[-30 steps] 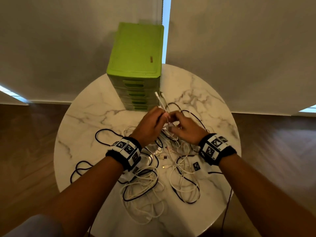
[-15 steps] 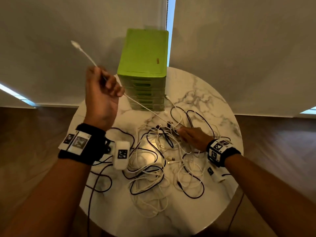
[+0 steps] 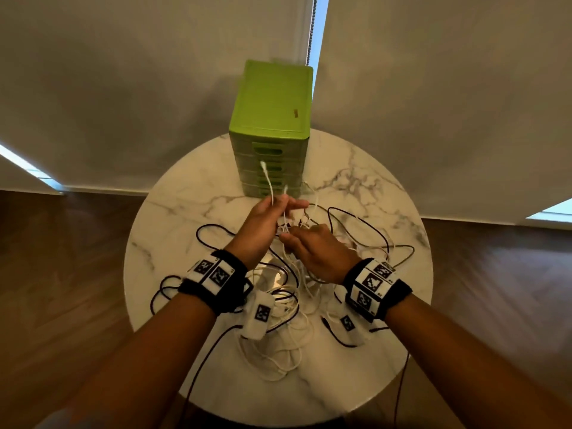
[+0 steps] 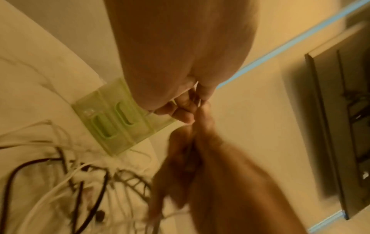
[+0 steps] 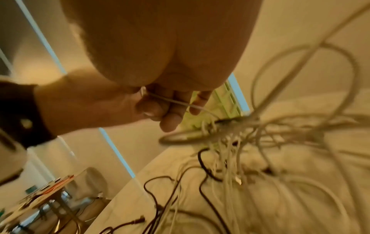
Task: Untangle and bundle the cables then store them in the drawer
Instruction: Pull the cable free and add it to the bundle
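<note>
A tangle of white and black cables [image 3: 288,292] lies on the round marble table [image 3: 173,212]. My left hand [image 3: 280,205] hovers above the tangle and grips a white cable [image 3: 270,184], whose two plug ends stick up in front of the green drawer unit [image 3: 272,119]. Just below and to the right, my right hand [image 3: 286,239] pinches the same white strand where it drops into the pile. The right wrist view shows the thin white cable [image 5: 180,102] running across curled fingers. All drawers [image 4: 112,121] look closed.
Black cable loops [image 3: 213,230] spread left of the pile and more loops [image 3: 365,221] reach right toward the table rim. One black lead [image 3: 198,376] hangs over the near edge. Blinds and wooden floor surround the table.
My left hand, raised high to the left pulling a white cable taut half a second ago, has come back down beside my right hand. The right hand has lifted off the pile.
</note>
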